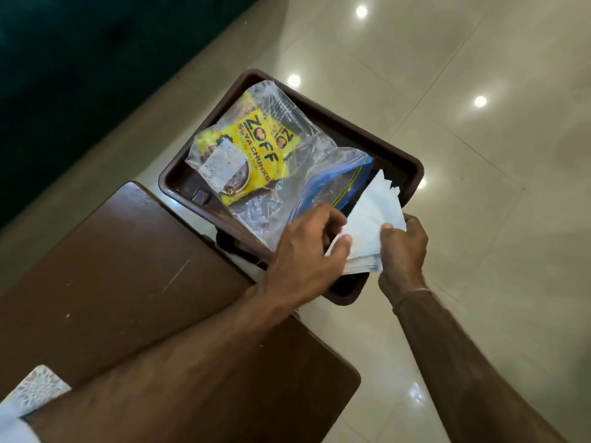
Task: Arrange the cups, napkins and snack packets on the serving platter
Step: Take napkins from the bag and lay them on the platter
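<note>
White folded paper napkins [371,225] pinched between left hand [307,251] and right hand [403,251], hiding the dark brown plastic tray's [399,161] five-o'clock corner, yellow snack packets [252,151] blurred inside a clear zip bag [297,148].

We read "ZOFF" in black and "SOYA CHUNKS" in red on the yellow plastic snack packet [252,148] inside the clear zip-top bag [287,174]. A second partial "ZO" logo shows on the packet beside it. White sticker label [220,164] on the bag: print illegible.
</note>
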{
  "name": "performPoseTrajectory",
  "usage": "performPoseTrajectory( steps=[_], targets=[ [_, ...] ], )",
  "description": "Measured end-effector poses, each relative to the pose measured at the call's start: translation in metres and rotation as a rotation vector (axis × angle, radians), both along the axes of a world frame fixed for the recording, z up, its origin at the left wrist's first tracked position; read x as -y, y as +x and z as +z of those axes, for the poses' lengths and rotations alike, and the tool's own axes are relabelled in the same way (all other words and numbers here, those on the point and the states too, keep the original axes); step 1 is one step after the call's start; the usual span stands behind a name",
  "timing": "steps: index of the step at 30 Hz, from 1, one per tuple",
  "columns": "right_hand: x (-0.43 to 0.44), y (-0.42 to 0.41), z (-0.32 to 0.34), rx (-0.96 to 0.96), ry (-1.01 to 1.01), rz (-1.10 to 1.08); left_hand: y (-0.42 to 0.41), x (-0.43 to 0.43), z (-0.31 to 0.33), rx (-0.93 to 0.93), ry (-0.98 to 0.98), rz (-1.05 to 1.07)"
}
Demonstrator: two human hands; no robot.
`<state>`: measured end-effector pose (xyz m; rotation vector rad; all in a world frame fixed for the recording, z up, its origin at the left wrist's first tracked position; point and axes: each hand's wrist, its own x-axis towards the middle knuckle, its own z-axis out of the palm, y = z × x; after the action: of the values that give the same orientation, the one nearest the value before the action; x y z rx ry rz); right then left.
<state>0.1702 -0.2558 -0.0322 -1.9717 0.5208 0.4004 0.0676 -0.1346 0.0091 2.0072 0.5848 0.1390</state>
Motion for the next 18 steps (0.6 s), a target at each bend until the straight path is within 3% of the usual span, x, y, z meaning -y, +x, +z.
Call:
performPoseTrajectory(
  steps=[4,11,14,16,18],
  targets=[
    [0.017,-0.011,0.02,-0.001,0.094,-0.016,0.017,0.028,-0.015,-0.245,-0.272,0.001],
    [0.031,-0.027,0.044,-0.054,0.341,0.045,0.022,0.025,-0.018,-0.202,-0.446,0.253],
    [0.029,-0.029,0.046,-0.18,0.485,-0.02,0.005,0.007,-0.007,-0.207,-0.761,0.285],
    [0.026,-0.035,0.049,-0.241,0.47,0.001,-0.009,-0.003,0.002,-0.203,-1.039,0.265],
    [0.01,-0.082,0.072,-0.229,0.485,0.104,-0.067,-0.021,0.029,-0.18,-1.142,0.22]
  ],
)
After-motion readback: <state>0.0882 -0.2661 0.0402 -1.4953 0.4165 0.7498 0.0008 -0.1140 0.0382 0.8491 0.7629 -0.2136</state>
